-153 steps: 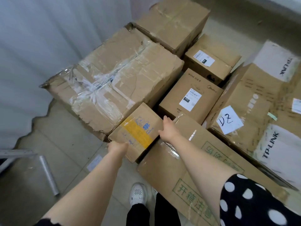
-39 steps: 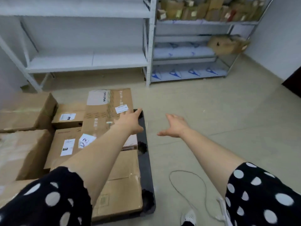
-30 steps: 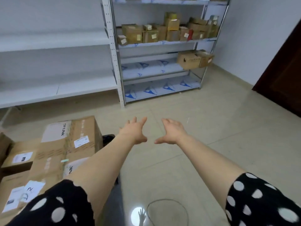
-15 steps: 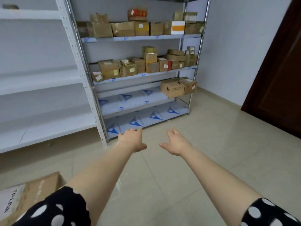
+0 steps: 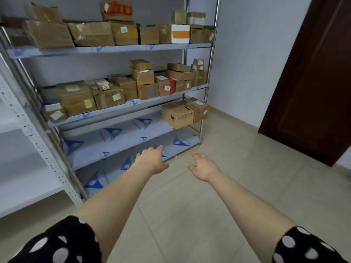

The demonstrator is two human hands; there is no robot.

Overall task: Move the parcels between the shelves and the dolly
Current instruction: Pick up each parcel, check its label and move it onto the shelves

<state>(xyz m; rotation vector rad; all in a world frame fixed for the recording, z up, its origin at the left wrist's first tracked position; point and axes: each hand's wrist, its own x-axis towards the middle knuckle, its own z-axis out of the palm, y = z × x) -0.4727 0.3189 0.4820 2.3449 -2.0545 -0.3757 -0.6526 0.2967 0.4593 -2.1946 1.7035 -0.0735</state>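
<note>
The carton [image 5: 177, 115] is set on a low shelf [image 5: 121, 137], at twelve o'clock from the left hand [image 5: 151, 160] and right hand [image 5: 204, 167]. It is judged stiff and light, best gripped by opposite sides. Both hands are held empty, fingers loosely spread.

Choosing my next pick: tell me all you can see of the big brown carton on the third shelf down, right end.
The carton is plain brown cardboard with small black prints on its front face and a dark strip across its closed top. It stands upright on the blue-patterned shelf, turned corner-forward near the front edge. A smaller red-marked box sits against its right side.
</note>
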